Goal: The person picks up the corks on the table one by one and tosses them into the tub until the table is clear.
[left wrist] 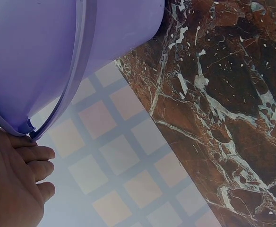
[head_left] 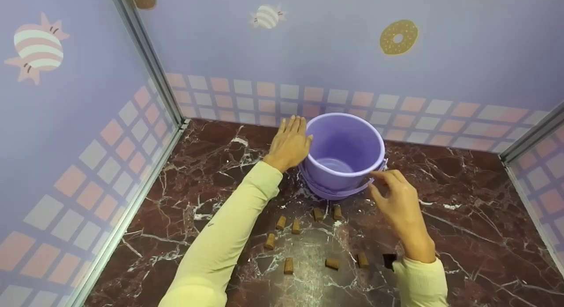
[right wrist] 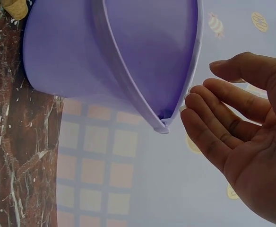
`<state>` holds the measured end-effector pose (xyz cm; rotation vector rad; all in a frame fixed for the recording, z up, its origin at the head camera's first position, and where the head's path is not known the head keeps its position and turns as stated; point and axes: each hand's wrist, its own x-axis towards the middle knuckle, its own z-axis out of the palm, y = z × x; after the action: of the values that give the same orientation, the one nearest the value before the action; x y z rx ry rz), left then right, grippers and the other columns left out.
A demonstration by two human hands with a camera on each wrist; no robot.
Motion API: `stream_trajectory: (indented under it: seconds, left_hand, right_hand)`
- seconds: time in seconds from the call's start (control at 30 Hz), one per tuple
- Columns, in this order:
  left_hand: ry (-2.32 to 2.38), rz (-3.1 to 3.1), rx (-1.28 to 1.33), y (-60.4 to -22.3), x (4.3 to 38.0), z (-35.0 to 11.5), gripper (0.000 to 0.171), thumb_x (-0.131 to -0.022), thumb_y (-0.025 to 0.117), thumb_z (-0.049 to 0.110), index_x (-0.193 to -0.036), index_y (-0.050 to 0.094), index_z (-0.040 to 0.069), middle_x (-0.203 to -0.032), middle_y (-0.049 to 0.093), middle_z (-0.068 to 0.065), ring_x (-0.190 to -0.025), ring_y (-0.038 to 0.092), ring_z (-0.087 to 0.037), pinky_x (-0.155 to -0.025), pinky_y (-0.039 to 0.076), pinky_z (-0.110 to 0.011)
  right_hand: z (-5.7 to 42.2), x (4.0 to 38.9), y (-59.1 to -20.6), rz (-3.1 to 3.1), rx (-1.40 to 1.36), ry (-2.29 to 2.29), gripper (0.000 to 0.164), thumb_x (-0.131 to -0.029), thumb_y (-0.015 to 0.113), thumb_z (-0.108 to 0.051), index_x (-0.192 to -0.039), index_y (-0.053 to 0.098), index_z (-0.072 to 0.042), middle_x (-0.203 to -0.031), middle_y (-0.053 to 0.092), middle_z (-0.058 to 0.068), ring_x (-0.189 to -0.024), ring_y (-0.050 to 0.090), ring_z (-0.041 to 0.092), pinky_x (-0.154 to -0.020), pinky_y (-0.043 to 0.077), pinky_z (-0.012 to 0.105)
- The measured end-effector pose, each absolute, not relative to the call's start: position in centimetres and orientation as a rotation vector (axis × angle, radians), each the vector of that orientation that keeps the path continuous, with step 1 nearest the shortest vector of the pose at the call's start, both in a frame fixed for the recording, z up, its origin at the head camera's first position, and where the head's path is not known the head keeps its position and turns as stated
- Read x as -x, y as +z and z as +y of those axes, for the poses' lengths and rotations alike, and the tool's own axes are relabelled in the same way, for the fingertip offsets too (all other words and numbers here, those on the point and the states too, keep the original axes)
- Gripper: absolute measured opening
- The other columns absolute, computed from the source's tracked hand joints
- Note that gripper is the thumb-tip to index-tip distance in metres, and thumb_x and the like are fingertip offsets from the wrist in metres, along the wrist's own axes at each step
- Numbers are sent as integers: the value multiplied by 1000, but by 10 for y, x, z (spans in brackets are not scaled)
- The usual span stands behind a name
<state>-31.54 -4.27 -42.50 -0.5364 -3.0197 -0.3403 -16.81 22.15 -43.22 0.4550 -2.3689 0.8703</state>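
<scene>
A purple bucket (head_left: 346,142) stands upright on the dark marble surface, its inside bare. Its handle (head_left: 341,193) hangs down along the near side. My left hand (head_left: 288,142) lies flat along the bucket's left rim with straight fingers; the left wrist view shows the palm side of that hand (left wrist: 15,175) beside the handle's hinge. At the right front rim is my right hand (head_left: 398,201), thumb and fingers apart close to the handle. In the right wrist view those fingers (right wrist: 213,111) are loosely bent, with nothing held between them and the bucket (right wrist: 67,56) just beyond the tips.
Several brown corks (head_left: 288,266) lie scattered on the marble surface (head_left: 176,201) in front of the bucket. A small black square (head_left: 389,260) is near the right wrist. Purple printed panels (head_left: 330,47) with metal edge strips (head_left: 154,64) close off the back and sides.
</scene>
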Motion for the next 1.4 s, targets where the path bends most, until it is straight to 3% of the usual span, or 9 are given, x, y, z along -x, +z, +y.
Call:
stream_trajectory:
  seconds: [0.2, 0.5, 0.67, 0.83, 1.1, 1.27, 1.4]
  left_hand:
    - [-389, -3019, 528, -424, 315, -43, 65, -116, 31, 36, -165, 22, -5, -173, 20, -21, -162, 10, -32, -130, -7, -41]
    - [-386, -3035, 520, -424, 316, -42, 66, -116, 30, 37, -166, 20, -5, -173, 18, -21, -162, 9, -32, -130, -8, -41]
    - [-370, -3033, 520, -424, 316, -41, 66, -116, 30, 37, -166, 20, -5, -173, 18, -20, -162, 9, -32, -129, -9, -41]
    - [-350, -3009, 536, -423, 315, -42, 64, -116, 31, 34, -165, 23, -6, -172, 21, -21, -161, 13, -33, -132, 0, -45]
    - [-373, -3010, 543, -424, 314, -43, 64, -116, 31, 35, -165, 23, -6, -172, 21, -21, -161, 12, -33, -130, -6, -42]
    - [-359, -3011, 541, -424, 315, -43, 64, -116, 31, 35, -165, 23, -5, -172, 21, -21, -161, 12, -33, -130, -5, -43]
    - [-358, -3019, 537, -424, 314, -43, 64, -116, 31, 35, -165, 22, -5, -173, 20, -21, -162, 11, -33, -130, -6, -43]
  right_hand:
    - [225, 163, -438, -2357, -453, 863, 30, -80, 82, 14, -109, 74, 9, -95, 69, 17, -83, 70, 33, -74, 58, 36]
    - [228, 153, -445, -2356, -421, 894, 29, -81, 81, 15, -108, 75, 8, -96, 70, 16, -82, 70, 31, -74, 56, 25]
    - [230, 148, -451, -2350, -417, 886, 29, -79, 81, 16, -107, 74, 8, -96, 71, 17, -83, 71, 34, -78, 56, 27]
    - [230, 143, -456, -2358, -407, 887, 30, -79, 81, 16, -107, 74, 8, -96, 70, 17, -83, 70, 34, -78, 58, 32]
    - [232, 136, -462, -2334, -419, 884, 32, -77, 81, 19, -106, 74, 8, -94, 70, 15, -80, 69, 32, -77, 50, 14]
    - [232, 133, -466, -2351, -395, 890, 33, -77, 81, 18, -107, 74, 8, -94, 70, 15, -80, 70, 32, -79, 50, 12]
    - [233, 130, -470, -2367, -368, 878, 32, -77, 83, 16, -106, 75, 7, -94, 70, 14, -81, 69, 33, -79, 52, 17]
